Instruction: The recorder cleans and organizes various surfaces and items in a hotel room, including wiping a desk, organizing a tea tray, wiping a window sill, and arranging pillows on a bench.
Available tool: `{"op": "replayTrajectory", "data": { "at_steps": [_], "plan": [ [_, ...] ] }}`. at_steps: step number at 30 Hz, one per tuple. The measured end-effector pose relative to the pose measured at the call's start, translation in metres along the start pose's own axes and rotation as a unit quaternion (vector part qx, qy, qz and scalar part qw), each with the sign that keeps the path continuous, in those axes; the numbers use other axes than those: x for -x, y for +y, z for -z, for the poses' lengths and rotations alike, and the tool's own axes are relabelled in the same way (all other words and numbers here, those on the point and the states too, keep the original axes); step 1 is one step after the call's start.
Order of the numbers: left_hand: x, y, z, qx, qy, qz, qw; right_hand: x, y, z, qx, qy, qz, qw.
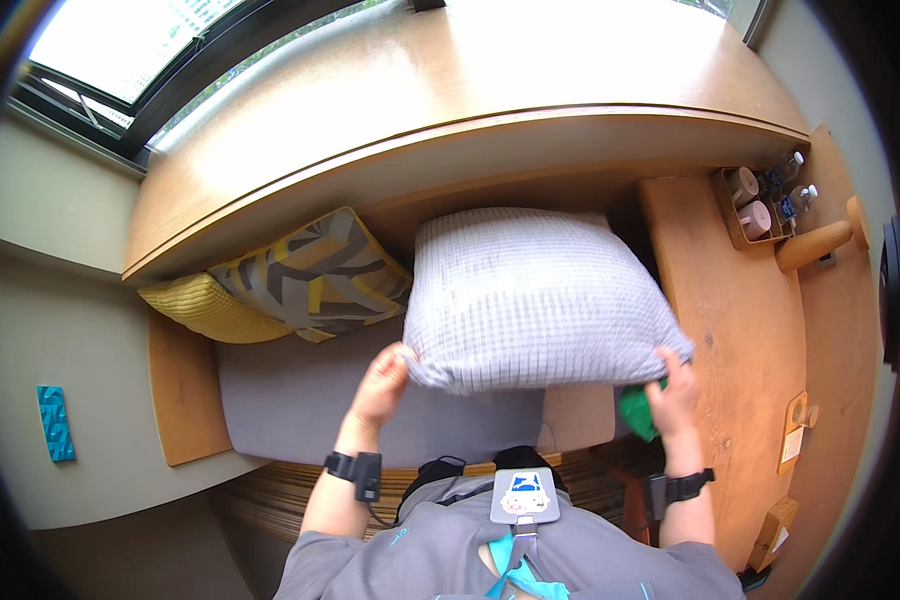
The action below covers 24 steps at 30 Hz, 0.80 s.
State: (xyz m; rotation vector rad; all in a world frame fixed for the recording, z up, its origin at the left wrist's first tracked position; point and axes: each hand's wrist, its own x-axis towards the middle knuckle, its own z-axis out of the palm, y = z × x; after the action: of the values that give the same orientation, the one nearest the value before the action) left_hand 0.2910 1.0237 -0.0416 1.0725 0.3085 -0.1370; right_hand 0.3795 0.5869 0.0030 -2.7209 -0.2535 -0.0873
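My left hand [385,384] pinches the near left corner of a grey-and-white checked pillow [532,300]. At the near right corner, my right hand [675,390] grips the same pillow. The plump pillow is held above a grey cushioned bench seat [375,397] and hides part of it. A green cloth or bag [639,411] shows beside my right hand, below the pillow; whether the hand also holds it is unclear. Left of the pillow, a geometric-patterned cushion [315,270] leans against the back of the bench, and a yellow cushion [202,304] rests next to it.
A wooden counter [742,315] runs along the right, bearing a tray [729,214] with mugs and two water bottles [797,201]. Behind the bench is a wide wooden sill [360,105] below a window [135,45]. A wooden end panel [184,390] bounds the left side.
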Motion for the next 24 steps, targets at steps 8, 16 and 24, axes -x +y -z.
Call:
{"op": "replayTrajectory", "data": {
  "at_steps": [8,16,24],
  "plan": [
    [0.017,-0.109,0.028,-0.073,0.101,0.244,0.962,0.042,0.022,-0.078,0.087,-0.165,-0.075,0.979],
    [-0.034,0.027,0.024,0.081,0.157,-0.114,0.978,-0.141,-0.027,-0.055,-0.055,0.064,0.021,0.996],
    [0.17,-0.055,0.133,0.045,0.374,0.075,0.923,-0.165,-0.19,-0.111,-0.059,-0.113,0.092,0.988]
  ]
}}
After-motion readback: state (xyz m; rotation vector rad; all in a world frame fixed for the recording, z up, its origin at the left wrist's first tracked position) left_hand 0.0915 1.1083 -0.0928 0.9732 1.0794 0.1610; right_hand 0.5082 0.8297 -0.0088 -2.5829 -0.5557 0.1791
